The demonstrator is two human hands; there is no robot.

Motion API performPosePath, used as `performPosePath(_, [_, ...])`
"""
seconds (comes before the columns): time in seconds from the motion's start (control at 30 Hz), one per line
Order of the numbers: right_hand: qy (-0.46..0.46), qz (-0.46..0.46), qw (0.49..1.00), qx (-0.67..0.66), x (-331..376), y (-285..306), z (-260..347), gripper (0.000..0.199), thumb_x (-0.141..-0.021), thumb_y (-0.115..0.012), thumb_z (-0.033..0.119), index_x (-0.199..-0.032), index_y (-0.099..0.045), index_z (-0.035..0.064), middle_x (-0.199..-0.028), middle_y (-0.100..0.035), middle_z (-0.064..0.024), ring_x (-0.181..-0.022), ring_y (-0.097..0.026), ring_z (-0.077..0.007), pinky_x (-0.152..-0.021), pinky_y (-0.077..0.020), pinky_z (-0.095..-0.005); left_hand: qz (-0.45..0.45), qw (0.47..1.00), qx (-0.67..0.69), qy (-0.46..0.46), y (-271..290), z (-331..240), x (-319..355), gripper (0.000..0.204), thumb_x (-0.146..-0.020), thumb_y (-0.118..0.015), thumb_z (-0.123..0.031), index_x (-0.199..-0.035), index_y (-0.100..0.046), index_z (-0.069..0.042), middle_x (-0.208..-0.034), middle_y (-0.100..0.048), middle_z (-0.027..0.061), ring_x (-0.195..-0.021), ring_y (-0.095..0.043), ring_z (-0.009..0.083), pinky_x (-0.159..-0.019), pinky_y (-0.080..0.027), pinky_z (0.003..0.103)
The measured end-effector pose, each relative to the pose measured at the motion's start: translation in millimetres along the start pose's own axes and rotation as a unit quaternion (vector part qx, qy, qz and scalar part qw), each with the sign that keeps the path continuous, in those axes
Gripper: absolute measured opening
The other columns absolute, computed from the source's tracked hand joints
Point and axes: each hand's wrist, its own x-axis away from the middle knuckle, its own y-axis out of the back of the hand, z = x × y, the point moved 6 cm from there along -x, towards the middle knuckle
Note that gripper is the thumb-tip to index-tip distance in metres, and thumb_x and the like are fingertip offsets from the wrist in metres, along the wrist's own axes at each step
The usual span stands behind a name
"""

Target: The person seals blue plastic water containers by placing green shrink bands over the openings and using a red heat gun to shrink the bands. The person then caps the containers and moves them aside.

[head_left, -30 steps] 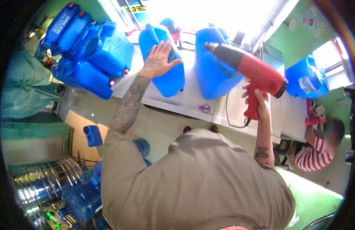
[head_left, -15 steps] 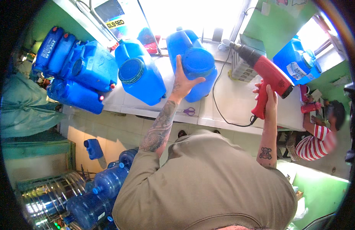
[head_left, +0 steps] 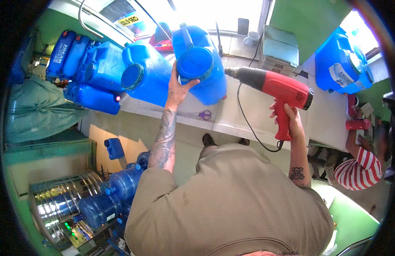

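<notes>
My left hand (head_left: pixel 178 91) grips a blue plastic water jug (head_left: pixel 215 81) at its wide round cap (head_left: pixel 195 65), with the thumb spread along the cap's lower edge and the fingers up its left side. My right hand (head_left: pixel 294 123) is wrapped round the handle of a red and black heat gun (head_left: pixel 287 88). Its metal nozzle points left, close beside the jug's right side. From the handle a dark cord (head_left: pixel 245 117) loops across the white counter (head_left: pixel 257 106). A second blue jug (head_left: pixel 151 81) stands just left of the gripped one.
Purple scissors (head_left: pixel 204 114) lie near the counter's front edge. A white mug (head_left: pixel 251 39) and stacked boxes (head_left: pixel 279 48) stand behind. More blue jugs (head_left: pixel 104 68) crowd the left; others (head_left: pixel 337 68) sit right. Clear bottles (head_left: pixel 125 183) are on the floor. A person in stripes (head_left: pixel 358 173) is at right.
The heat gun's nozzle has come left and down, nearer the gripped jug. My left hand stays on that jug's cap, and both appear further left in the view, which has also shifted.
</notes>
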Motion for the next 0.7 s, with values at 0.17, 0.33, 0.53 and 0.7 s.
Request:
performPosePath(0.17, [-0.003,0.032,0.999,0.021,2,-3,16,0.052,-0.099,-0.063,0.040,-0.129,-0.057,-0.0014,-0.103,-0.070,-0.0137,-0.079,-0.070,-0.0182,-0.058,-0.0555,-0.0260,-0.013,1.000,-0.013,0.000,2,3,5,0.114,-0.072,-0.093,-0.032,-0.158,-0.025,0.000,-0.152,-0.045,0.0204,-0.143,-0.041,0.0295,-0.119,-0.033,0.041])
performPosePath(0.33, [0.005,0.034,0.995,0.091,-19,-18,51,0.047,-0.100,-0.062,0.039,-0.128,-0.059,0.0004,-0.103,-0.071,-0.0128,-0.080,-0.071,-0.0182,-0.059,-0.0554,-0.0269,0.012,1.000,0.010,-0.005,7,4,2,0.112,-0.074,-0.091,-0.034,-0.159,-0.025,-0.005,-0.155,-0.042,0.0199,-0.145,-0.038,0.0297,-0.121,-0.030,0.042])
performPosePath(0.53, [0.031,0.072,0.967,0.244,-86,-77,112,0.046,-0.102,-0.057,0.042,-0.123,-0.063,0.0003,-0.100,-0.074,-0.0096,-0.078,-0.070,-0.0129,-0.058,-0.0533,-0.0226,0.029,0.999,0.043,-0.006,10,9,1,0.112,-0.073,-0.091,-0.034,-0.159,-0.025,-0.006,-0.157,-0.039,0.0191,-0.147,-0.035,0.0307,-0.122,-0.028,0.042])
performPosePath(0.7, [0.015,0.103,0.940,0.325,-121,-154,142,0.047,-0.097,-0.066,0.045,-0.116,-0.066,0.0025,-0.097,-0.074,-0.0086,-0.077,-0.071,-0.0137,-0.061,-0.0547,-0.0239,0.008,0.997,0.072,-0.004,8,12,0,0.118,-0.072,-0.092,-0.035,-0.160,-0.019,-0.003,-0.159,-0.034,0.0208,-0.149,-0.031,0.0320,-0.123,-0.025,0.042])
